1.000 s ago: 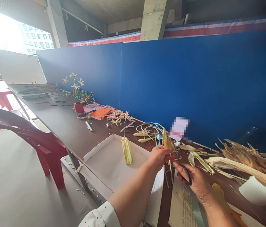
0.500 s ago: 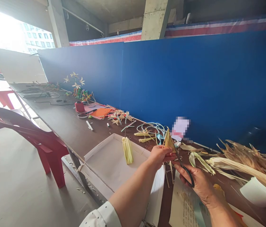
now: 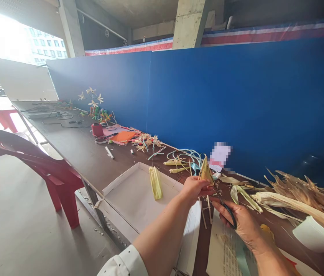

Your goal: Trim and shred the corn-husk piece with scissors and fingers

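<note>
My left hand [image 3: 196, 188] pinches a piece of pale yellow corn husk [image 3: 206, 171], its pointed tip upward. Black-handled scissors [image 3: 229, 215] sit in my right hand [image 3: 240, 222], fingers wrapped around the handle loops. Their blades reach up to the right edge of the husk, touching or very close to it; I cannot tell if they are parted. A folded yellow-green corn husk [image 3: 155, 183] lies in the shallow white box lid [image 3: 127, 191] left of my hands. Thin sticks [image 3: 209, 210] show just below the held husk.
Dry husks [image 3: 302, 188] and a white bowl [image 3: 317, 234] are at the right. Light blue cord [image 3: 183, 154], husk pieces and husk flowers [image 3: 147, 142] lie behind my hands. A blue partition [image 3: 236, 103] backs the table; a red chair [image 3: 61, 184] stands left.
Almost nothing differs. Both hands, the husk and the scissors keep nearly the same place, and the view has shifted only very slightly.
</note>
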A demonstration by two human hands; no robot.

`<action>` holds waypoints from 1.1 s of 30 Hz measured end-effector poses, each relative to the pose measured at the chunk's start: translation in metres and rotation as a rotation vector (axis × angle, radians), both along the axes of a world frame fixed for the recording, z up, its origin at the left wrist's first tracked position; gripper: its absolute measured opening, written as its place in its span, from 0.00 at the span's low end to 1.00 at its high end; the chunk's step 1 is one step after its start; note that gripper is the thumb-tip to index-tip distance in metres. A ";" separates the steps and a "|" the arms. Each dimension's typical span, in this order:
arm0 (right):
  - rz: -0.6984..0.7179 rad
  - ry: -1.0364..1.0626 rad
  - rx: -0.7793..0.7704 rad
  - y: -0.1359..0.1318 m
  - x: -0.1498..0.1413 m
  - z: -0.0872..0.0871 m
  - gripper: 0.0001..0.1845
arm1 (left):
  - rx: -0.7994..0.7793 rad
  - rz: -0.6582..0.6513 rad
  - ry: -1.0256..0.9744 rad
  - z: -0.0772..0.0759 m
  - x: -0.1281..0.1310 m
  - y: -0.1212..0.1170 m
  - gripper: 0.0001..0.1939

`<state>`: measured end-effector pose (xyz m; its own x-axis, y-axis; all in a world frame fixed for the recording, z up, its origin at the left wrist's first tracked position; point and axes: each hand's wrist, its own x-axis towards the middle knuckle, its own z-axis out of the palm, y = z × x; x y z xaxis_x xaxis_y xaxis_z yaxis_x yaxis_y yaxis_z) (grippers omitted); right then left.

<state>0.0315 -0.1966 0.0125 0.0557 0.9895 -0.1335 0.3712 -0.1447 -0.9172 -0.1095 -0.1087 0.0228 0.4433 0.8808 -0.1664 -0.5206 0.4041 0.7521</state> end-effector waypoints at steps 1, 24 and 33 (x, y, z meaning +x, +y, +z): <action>-0.001 0.013 -0.002 0.000 0.000 0.000 0.13 | -0.003 -0.003 0.006 0.000 0.000 0.001 0.08; -0.009 0.014 0.033 -0.002 -0.004 0.006 0.17 | -0.013 -0.165 0.042 -0.004 -0.004 0.001 0.06; -0.004 -0.039 0.031 -0.003 -0.008 0.010 0.16 | -0.011 -0.164 0.032 -0.005 -0.003 0.001 0.04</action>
